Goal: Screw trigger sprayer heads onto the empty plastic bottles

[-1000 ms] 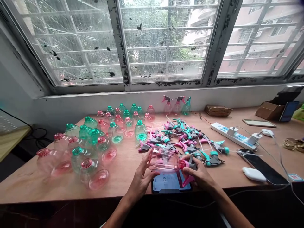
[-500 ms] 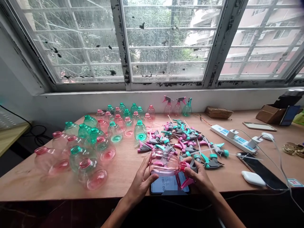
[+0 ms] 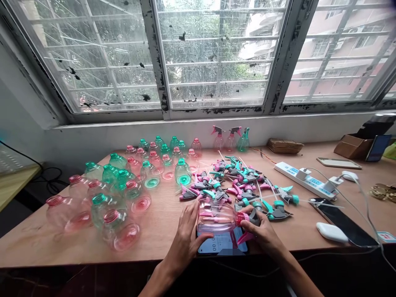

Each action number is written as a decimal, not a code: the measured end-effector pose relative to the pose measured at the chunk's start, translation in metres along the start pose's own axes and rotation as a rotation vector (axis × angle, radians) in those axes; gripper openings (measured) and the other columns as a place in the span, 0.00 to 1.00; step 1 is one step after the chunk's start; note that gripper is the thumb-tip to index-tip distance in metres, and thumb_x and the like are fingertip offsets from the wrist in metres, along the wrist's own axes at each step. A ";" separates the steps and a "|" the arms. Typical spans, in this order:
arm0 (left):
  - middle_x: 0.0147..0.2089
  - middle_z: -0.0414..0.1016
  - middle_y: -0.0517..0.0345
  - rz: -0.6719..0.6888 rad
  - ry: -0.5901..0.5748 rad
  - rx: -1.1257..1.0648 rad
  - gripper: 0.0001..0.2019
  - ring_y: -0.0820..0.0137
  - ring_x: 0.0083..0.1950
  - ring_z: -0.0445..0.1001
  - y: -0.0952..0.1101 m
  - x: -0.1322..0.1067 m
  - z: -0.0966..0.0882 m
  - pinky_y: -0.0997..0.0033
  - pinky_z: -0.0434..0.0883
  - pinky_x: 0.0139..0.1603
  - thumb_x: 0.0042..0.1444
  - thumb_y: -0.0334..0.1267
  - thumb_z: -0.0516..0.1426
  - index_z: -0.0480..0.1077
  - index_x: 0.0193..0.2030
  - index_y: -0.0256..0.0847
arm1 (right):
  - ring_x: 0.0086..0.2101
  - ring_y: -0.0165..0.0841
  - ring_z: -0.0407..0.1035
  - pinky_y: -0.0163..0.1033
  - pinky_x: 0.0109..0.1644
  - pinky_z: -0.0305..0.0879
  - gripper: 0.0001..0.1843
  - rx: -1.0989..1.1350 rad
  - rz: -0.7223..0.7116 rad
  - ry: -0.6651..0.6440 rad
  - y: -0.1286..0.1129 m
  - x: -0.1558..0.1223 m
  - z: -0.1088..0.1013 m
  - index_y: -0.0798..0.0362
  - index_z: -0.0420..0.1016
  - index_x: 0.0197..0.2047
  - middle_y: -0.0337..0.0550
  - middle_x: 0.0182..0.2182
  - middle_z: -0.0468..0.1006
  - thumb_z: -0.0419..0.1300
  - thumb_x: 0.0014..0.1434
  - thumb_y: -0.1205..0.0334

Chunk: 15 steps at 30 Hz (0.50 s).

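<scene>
A clear pink spray bottle [image 3: 216,216] lies sideways in the air between my hands, its base to the left. My left hand [image 3: 187,231] is wrapped round the base end, thumb along the near side. My right hand [image 3: 261,231] grips the pink and grey trigger sprayer head [image 3: 246,218] at the bottle's neck; the pink trigger points down toward me. Beneath the bottle lies a phone [image 3: 221,243] with a lit screen, partly covered. Just beyond is a heap of loose trigger sprayer heads [image 3: 244,177] in pink, teal and grey.
Several open pink and green bottles [image 3: 182,171] stand on the left of the wooden table [image 3: 163,239]. Bottles with sprayer heads [image 3: 230,140] stand by the wall. To the right are a power strip [image 3: 305,179], a dark phone [image 3: 343,222], a white case [image 3: 331,232] and cables.
My left hand's fingers have shifted on the bottle's base and look straighter. The bottle has moved slightly right and down, with the sprayer head still at its neck.
</scene>
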<state>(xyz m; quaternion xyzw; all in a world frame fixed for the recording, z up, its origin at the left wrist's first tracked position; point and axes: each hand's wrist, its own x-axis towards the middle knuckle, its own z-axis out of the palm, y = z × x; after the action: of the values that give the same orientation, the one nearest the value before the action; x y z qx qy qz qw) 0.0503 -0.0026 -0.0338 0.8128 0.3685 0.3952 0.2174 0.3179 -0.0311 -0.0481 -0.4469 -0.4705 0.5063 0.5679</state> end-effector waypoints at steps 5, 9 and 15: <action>0.75 0.53 0.49 0.084 0.042 0.030 0.33 0.52 0.74 0.56 -0.002 -0.001 0.000 0.42 0.57 0.71 0.69 0.38 0.53 0.41 0.75 0.61 | 0.28 0.30 0.66 0.33 0.31 0.62 0.16 0.013 0.002 -0.083 0.004 0.001 -0.002 0.52 0.76 0.36 0.34 0.28 0.72 0.75 0.50 0.55; 0.76 0.50 0.44 -0.021 -0.045 -0.226 0.49 0.50 0.73 0.57 0.001 0.000 -0.005 0.42 0.57 0.71 0.61 0.44 0.63 0.30 0.76 0.55 | 0.29 0.32 0.68 0.35 0.31 0.65 0.18 0.026 0.026 -0.097 0.001 0.000 0.000 0.52 0.75 0.38 0.35 0.29 0.73 0.74 0.50 0.52; 0.77 0.49 0.54 -0.016 -0.042 -0.246 0.28 0.53 0.76 0.50 0.002 0.005 -0.008 0.47 0.52 0.75 0.68 0.40 0.56 0.55 0.72 0.55 | 0.25 0.32 0.68 0.36 0.29 0.68 0.18 0.028 0.053 -0.101 -0.004 -0.001 0.002 0.52 0.74 0.38 0.35 0.25 0.73 0.70 0.54 0.48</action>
<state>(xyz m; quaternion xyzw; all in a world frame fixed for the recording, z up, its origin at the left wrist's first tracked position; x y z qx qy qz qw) 0.0465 0.0002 -0.0253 0.7853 0.3190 0.4185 0.3261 0.3166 -0.0327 -0.0445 -0.4252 -0.4794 0.5496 0.5360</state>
